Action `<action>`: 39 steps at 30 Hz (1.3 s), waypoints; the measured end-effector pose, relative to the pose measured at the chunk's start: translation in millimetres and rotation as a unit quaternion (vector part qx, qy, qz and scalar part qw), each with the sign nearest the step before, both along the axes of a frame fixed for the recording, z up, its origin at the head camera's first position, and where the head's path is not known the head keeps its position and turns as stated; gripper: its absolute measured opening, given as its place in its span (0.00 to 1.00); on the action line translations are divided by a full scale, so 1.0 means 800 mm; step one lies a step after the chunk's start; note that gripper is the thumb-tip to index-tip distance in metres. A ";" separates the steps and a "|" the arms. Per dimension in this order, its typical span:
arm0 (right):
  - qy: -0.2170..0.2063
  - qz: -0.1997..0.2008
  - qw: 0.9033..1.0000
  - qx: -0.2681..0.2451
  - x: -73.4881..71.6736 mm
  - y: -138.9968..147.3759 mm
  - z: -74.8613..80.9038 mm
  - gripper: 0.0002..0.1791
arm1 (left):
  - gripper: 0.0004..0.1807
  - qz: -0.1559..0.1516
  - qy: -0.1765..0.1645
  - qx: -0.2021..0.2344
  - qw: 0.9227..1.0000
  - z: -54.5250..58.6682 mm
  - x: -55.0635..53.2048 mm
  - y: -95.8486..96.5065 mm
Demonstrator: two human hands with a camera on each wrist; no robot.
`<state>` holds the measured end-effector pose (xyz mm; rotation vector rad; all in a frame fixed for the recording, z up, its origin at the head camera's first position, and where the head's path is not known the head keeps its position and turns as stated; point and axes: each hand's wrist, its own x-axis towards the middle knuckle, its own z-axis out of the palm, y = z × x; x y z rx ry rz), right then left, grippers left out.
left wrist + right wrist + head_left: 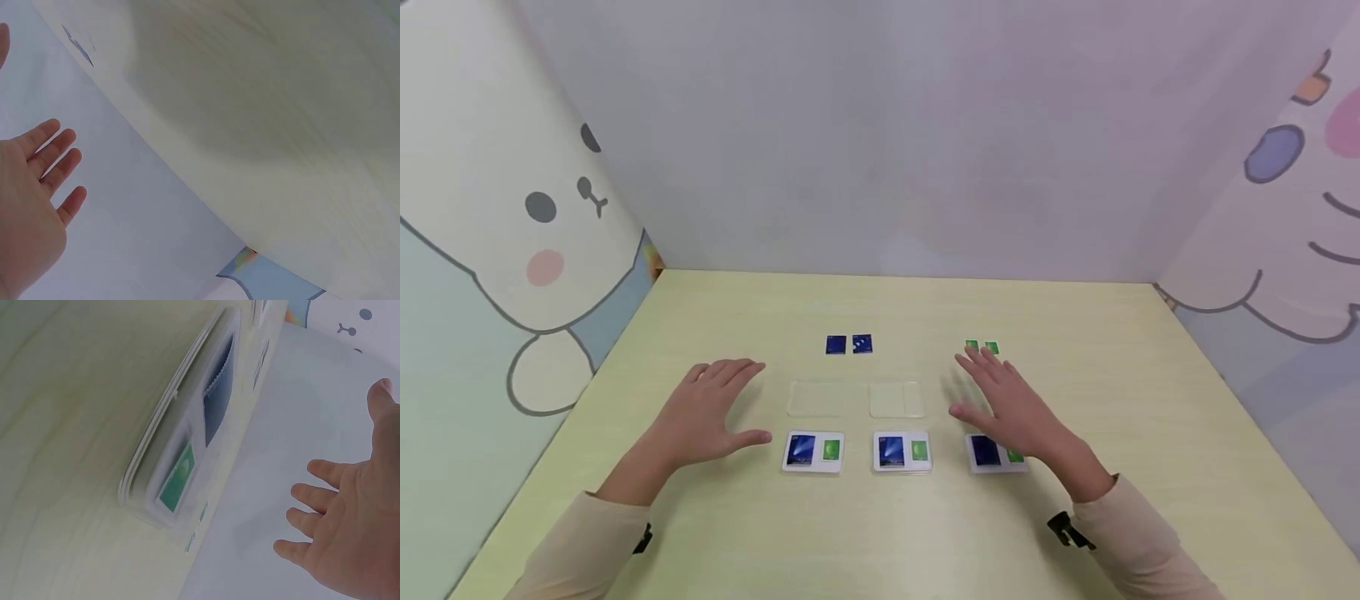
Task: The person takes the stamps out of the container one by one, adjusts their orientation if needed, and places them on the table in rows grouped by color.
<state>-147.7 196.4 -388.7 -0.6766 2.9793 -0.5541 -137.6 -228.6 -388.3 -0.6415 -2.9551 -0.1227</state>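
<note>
Both hands hover over the table with fingers spread and nothing in them. My left hand point(703, 412) is left of the cards, and my right hand point(1011, 408) partly covers the right-hand card point(985, 452). That card, the middle card point(902, 451) and the left card point(814, 452) form a front row; each bears a blue and a green stamp-like piece. Behind them lie two clear plastic cases point(817, 399) point(897, 400). Farther back are two dark blue stamps point(836, 344) point(862, 343) and two small green stamps point(972, 344) point(992, 347), close to my right fingertips.
The pale wooden table point(880, 533) meets a plain light curtain point(880, 150) at its back edge. Side panels with cartoon animals point(542, 242) stand left and right. A black clip-like piece point(1070, 530) sits at the right cuff.
</note>
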 end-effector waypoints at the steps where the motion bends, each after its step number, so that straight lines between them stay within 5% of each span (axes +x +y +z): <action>1: 0.000 0.001 1.000 0.002 0.000 -0.002 0.000 0.43 | 0.52 -0.002 0.000 0.000 1.000 0.000 0.000 0.000; 39: 0.029 0.055 0.998 0.028 0.007 -0.033 0.002 0.44 | 0.49 -0.044 -0.008 -0.003 0.999 -0.005 0.017 0.023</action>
